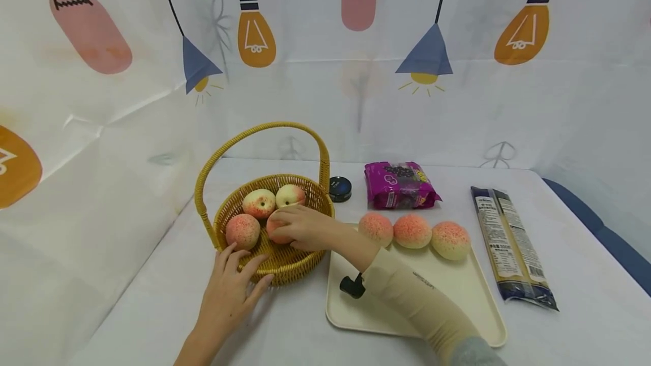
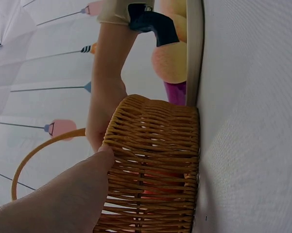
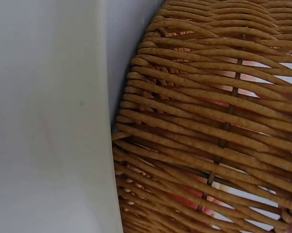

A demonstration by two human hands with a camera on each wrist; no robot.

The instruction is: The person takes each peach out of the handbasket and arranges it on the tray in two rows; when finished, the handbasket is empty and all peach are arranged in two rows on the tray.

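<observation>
Right hand [image 1: 305,229]: fingers curled on a round, pink-speckled peach [image 1: 273,231] inside the honey-brown, woven wicker basket [image 1: 300,267].
Left hand [image 1: 229,278]: fingers spread at the near rim, thumb outside it; we judge it is there to steady the basket.
Held peach: pinkish-orange where we see it, the rest hidden under fingers.
Basket mates: three round peaches [image 1: 259,204], blushed pink over cream, toward the far and left walls, which seems to leave the hand room.
Cream, rectangular tray [image 1: 463,281]: just beside the basket, perhaps for a short reach; three pink-topped peaches [image 1: 412,231] line its far side.
</observation>
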